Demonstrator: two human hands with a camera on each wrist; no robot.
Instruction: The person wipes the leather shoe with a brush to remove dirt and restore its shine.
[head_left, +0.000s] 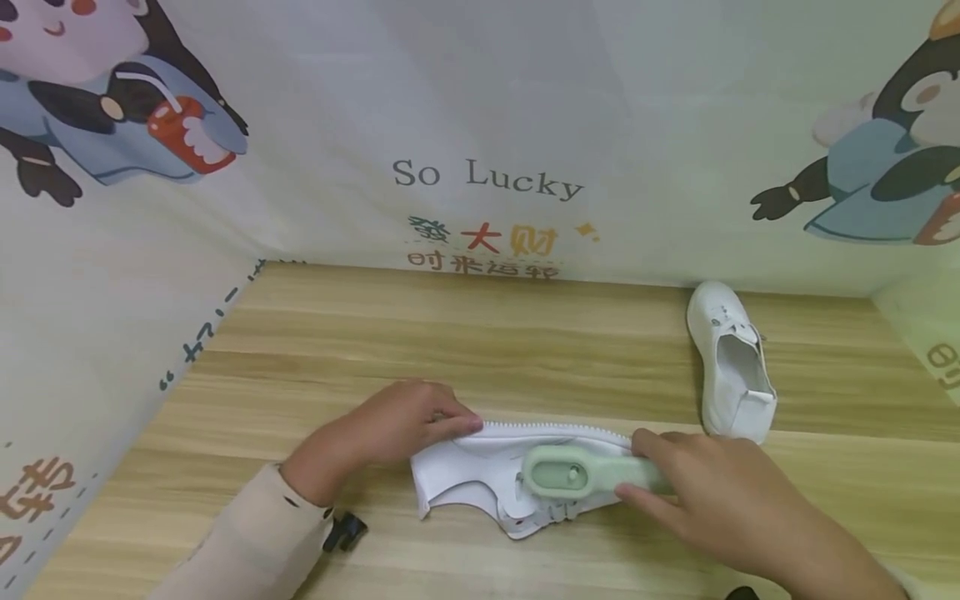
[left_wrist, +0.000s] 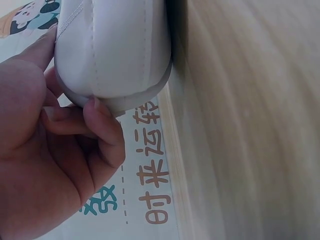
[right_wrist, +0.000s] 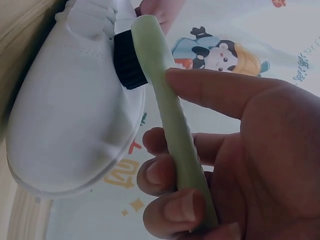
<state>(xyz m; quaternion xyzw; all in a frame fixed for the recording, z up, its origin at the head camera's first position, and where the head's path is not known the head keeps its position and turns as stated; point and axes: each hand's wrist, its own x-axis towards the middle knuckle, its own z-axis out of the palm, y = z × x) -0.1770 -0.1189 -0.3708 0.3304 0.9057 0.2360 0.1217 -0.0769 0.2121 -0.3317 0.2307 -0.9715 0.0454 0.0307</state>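
A white shoe (head_left: 465,479) lies tipped on its side on the wooden surface, its toothed sole edge facing the back wall. At the heel, my left hand (head_left: 405,421) grips the sole edge; in the left wrist view its fingers (left_wrist: 105,130) are curled at the rounded heel (left_wrist: 115,55). My right hand (head_left: 720,492) holds a light green brush (head_left: 603,473) by its handle, index finger extended along it. The brush's dark bristles (right_wrist: 127,60) touch the shoe's side near the laces in the right wrist view. From above, the brush head hides the bristles.
A second white shoe (head_left: 753,417) stands upright at the right, toe towards the back wall, just beyond my right hand. Printed sheeting (head_left: 487,100) rises at the back and sides of the wooden surface (head_left: 360,333). A small black object (head_left: 345,532) shows by the left sleeve.
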